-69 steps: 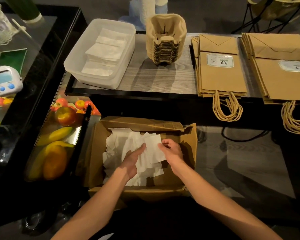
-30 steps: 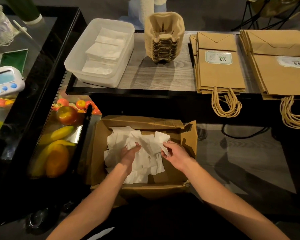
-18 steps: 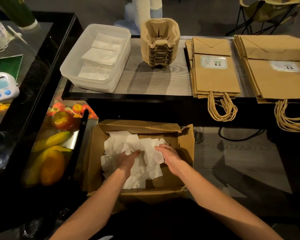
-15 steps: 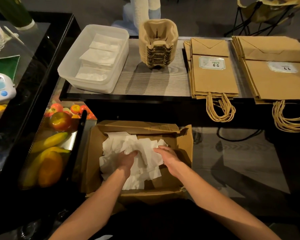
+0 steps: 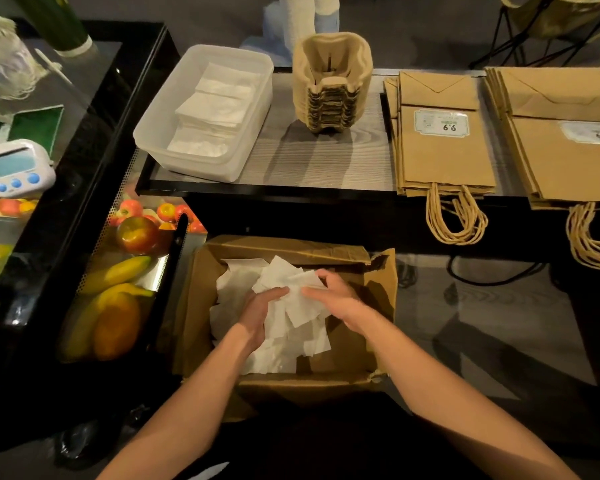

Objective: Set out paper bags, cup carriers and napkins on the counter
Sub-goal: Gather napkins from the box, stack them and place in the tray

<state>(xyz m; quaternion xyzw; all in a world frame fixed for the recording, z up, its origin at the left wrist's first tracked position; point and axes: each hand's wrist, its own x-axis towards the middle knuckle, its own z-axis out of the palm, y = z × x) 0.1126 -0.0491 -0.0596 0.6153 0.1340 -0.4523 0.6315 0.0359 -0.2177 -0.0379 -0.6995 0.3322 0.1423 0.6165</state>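
Lower ctr of frame, inside cardboard box (image 5: 201, 299): L hand (image 5: 257, 315) & R hand (image 5: 338, 297) each grip a bunch of loose napkins (image 5: 286, 341), fingers curled round them.

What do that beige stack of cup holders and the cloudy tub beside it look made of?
The cup carriers look like moulded paper pulp: matte, beige, with rough layered edges. The tub seems to be frosted translucent plastic: smooth rounded corners and milky, half see-through walls.
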